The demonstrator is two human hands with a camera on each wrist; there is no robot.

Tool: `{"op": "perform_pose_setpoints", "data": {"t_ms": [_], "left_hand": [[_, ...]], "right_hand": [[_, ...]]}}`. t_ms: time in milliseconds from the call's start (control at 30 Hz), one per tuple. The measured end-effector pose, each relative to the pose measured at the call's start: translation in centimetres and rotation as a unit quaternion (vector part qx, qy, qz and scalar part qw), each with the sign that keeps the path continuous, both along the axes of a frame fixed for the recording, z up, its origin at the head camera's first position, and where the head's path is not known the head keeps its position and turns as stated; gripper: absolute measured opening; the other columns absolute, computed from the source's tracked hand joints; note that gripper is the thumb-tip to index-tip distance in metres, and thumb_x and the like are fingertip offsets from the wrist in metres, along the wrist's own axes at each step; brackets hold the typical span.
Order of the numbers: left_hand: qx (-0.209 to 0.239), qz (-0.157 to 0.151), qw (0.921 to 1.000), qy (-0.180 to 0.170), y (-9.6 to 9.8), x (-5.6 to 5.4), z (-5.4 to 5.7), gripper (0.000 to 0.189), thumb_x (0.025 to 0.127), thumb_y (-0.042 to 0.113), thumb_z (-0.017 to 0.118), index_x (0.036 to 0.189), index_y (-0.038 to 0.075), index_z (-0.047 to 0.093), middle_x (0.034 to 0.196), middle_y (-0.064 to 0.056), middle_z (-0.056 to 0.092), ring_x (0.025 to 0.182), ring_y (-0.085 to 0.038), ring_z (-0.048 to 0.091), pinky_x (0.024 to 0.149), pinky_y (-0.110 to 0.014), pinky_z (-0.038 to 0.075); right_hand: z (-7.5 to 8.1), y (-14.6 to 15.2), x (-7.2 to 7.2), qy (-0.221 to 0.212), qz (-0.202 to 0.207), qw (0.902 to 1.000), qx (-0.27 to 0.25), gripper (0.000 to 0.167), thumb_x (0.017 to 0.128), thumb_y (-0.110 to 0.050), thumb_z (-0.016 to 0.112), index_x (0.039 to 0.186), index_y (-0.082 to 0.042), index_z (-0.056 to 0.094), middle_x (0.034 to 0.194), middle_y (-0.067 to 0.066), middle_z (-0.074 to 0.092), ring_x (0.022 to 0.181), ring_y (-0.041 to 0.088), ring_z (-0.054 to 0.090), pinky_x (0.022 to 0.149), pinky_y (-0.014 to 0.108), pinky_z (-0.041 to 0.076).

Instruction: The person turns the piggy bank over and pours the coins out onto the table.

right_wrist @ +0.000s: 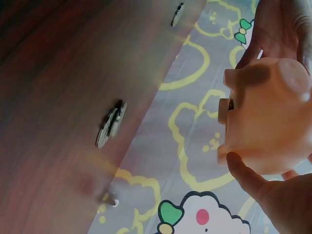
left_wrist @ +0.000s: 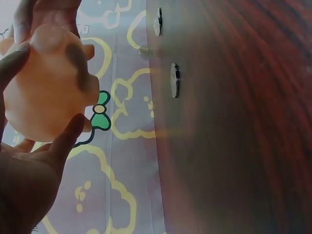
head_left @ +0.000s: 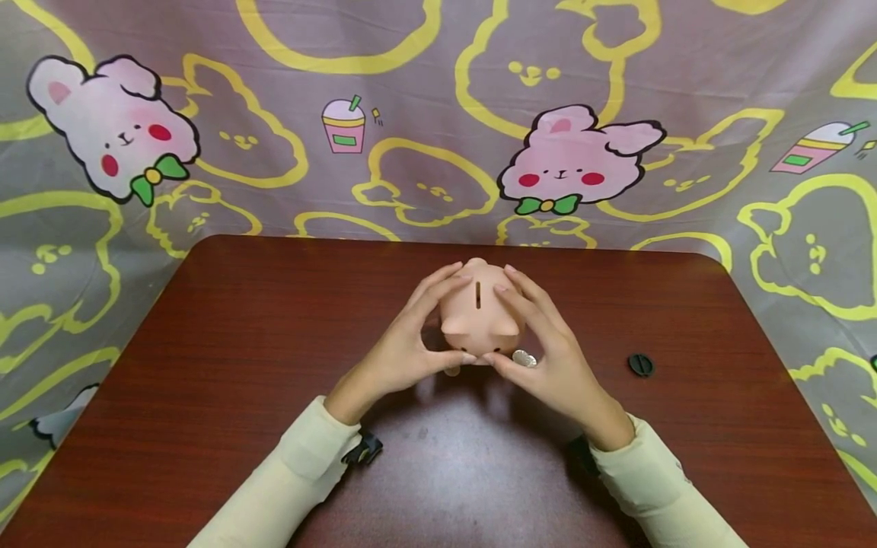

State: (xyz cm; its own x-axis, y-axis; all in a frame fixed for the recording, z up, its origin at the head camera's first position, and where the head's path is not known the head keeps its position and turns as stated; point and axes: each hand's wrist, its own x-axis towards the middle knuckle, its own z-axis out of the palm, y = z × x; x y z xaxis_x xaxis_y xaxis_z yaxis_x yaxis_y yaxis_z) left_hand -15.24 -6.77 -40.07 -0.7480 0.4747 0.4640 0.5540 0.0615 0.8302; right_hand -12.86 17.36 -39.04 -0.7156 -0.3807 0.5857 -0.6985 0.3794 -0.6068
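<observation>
Both hands grip a pink piggy bank (head_left: 479, 304) from its two sides, thumbs at its snout and fingers along its flanks. My left hand (head_left: 400, 346) is on one side and my right hand (head_left: 558, 350) on the other. The bank's coin slot faces up, and its ears and eyes point toward me. In the wrist views the piggy bank (left_wrist: 48, 97) is held up off the table, its short feet toward the tabletop. Below it lie silver coins (head_left: 524, 358), some overlapping in the right wrist view, where a dark spot shows on the bank's underside.
A round black plug (head_left: 641, 365) lies on the brown table (head_left: 226, 380), right of the right hand. Behind the table hangs a curtain (head_left: 425, 76) printed with cartoon animals. Dark straps sit at both wrists by the cream sleeves (head_left: 301, 457).
</observation>
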Motion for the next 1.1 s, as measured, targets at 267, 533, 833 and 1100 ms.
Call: {"op": "perform_pose_setpoints", "data": {"t_ms": [267, 533, 833, 1100], "left_hand": [[0.017, 0.010, 0.9979, -0.062, 0.3, 0.3, 0.4, 0.092, 0.083, -0.003, 0.086, 0.160, 0.016, 0.040, 0.169, -0.004, 0.031, 0.144, -0.026, 0.052, 0.104, -0.040, 0.056], [0.013, 0.015, 0.9936, -0.111, 0.6, 0.4, 0.7, 0.086, 0.091, 0.003, 0.080, 0.162, 0.024, 0.036, 0.166, 0.001, 0.034, 0.140, -0.030, 0.054, 0.092, -0.040, 0.062], [-0.063, 0.046, 0.9862, -0.146, 0.6, 0.4, 0.9, 0.068, 0.103, 0.024, 0.070, 0.161, 0.033, 0.037, 0.160, 0.002, 0.045, 0.134, -0.022, 0.055, 0.093, -0.040, 0.059], [-0.059, 0.031, 0.9661, -0.250, 1.1, 0.4, 1.7, 0.055, 0.107, 0.034, 0.061, 0.158, 0.026, 0.042, 0.108, -0.016, 0.075, 0.069, -0.033, 0.072, 0.071, -0.063, 0.059]], "right_hand": [[0.1, 0.0, -0.1, -0.050, -0.023, 0.9977, -0.038, 0.084, 0.079, 0.002, 0.088, 0.154, -0.011, 0.052, 0.164, 0.009, 0.044, 0.150, 0.021, 0.042, 0.112, 0.018, 0.041], [0.5, -0.4, 0.0, -0.138, -0.072, 0.9854, -0.068, 0.074, 0.088, -0.005, 0.083, 0.154, -0.019, 0.052, 0.156, 0.004, 0.053, 0.143, 0.015, 0.046, 0.116, 0.017, 0.033], [1.0, -0.5, 0.0, -0.261, -0.116, 0.9567, -0.059, 0.051, 0.100, -0.028, 0.073, 0.148, -0.020, 0.057, 0.130, 0.007, 0.068, 0.115, 0.018, 0.063, 0.094, 0.031, 0.052], [1.0, -0.4, -0.2, -0.369, -0.113, 0.9201, -0.066, 0.047, 0.106, -0.043, 0.061, 0.146, -0.019, 0.057, 0.119, 0.019, 0.072, 0.071, 0.018, 0.073, 0.068, 0.036, 0.062]]}}
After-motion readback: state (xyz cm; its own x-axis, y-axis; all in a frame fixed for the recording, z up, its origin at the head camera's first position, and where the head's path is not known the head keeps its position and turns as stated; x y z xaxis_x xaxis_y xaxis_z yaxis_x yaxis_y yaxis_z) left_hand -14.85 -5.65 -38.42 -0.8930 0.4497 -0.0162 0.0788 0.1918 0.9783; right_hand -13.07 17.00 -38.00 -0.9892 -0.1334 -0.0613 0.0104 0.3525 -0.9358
